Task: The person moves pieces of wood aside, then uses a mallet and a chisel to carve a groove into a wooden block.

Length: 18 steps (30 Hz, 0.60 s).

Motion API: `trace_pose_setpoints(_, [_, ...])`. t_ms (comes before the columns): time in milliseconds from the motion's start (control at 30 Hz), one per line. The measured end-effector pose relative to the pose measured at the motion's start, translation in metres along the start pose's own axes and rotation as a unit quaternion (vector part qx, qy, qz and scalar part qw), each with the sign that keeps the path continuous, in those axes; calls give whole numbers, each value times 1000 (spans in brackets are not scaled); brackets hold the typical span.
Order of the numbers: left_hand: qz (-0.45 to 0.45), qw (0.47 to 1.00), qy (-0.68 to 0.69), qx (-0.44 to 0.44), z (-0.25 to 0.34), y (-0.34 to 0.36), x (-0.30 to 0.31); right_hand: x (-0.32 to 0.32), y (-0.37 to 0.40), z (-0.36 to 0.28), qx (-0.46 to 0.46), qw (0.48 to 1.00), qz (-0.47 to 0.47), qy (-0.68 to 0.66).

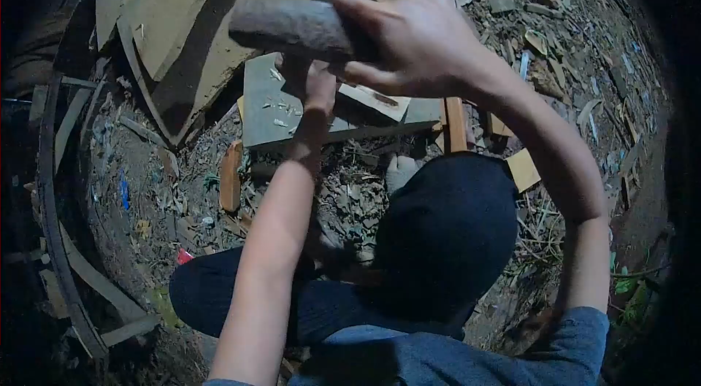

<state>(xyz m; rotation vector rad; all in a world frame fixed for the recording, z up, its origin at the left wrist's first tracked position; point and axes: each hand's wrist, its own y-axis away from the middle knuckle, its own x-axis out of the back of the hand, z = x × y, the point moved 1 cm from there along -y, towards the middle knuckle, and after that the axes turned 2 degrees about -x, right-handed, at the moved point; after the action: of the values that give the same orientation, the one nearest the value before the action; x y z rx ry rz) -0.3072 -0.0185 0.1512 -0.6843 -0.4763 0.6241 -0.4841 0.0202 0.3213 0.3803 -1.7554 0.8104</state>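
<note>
Wooden club [292,24] is being gripped above the board [261,125] by the right hand's [423,39] closed fingers, probably heavy, stiff, non-slip, best held at that end; left hand [319,85] is being held low, finger state can't be told.

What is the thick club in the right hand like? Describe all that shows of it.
The thick club is stout and roughly cylindrical, its free end blunt. It looks like rough wood, grey-brown, darker underneath. It lies nearly level across the view, free end pointing left, and appears raised above the grey board. The right hand's grip covers the other end, so any handle is hidden. No other contact is visible.
</note>
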Motion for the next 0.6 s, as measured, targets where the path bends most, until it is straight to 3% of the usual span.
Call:
trace_pose_setpoints(33, [17, 997, -54, -51, 7, 0, 4, -9, 7, 5, 2, 1000, -3, -2])
trace_pose_setpoints(67, [-12, 975, 217, 42, 12, 0, 7, -23, 17, 14, -39, 996, 27, -81])
trace_pose_setpoints(100, [-8, 975, 218, 45, 29, -4, 12, -36, 26, 24, -78, 983, 56, -159])
trace_pose_setpoints(167, [-4, 960, 120, 253, 51, -5, 23, -68, 51, 37, -178, 964, -47, -193])
trace_pose_setpoints(200, [19, 975, 127, 180, 50, 0, 24, -84, 65, 38, -190, 966, -78, -158])
trace_pose_setpoints(233, [24, 962, 164, 215, 51, 4, 28, -103, 80, 42, -211, 961, -124, -126])
trace_pose_setpoints(367, [61, 956, 217, 186, 48, 13, 33, -142, 113, 33, -261, 941, -213, -42])
trace_pose_setpoints(600, [67, 943, 249, 211, 41, -7, 23, -149, 118, 28, -293, 935, -188, -73])
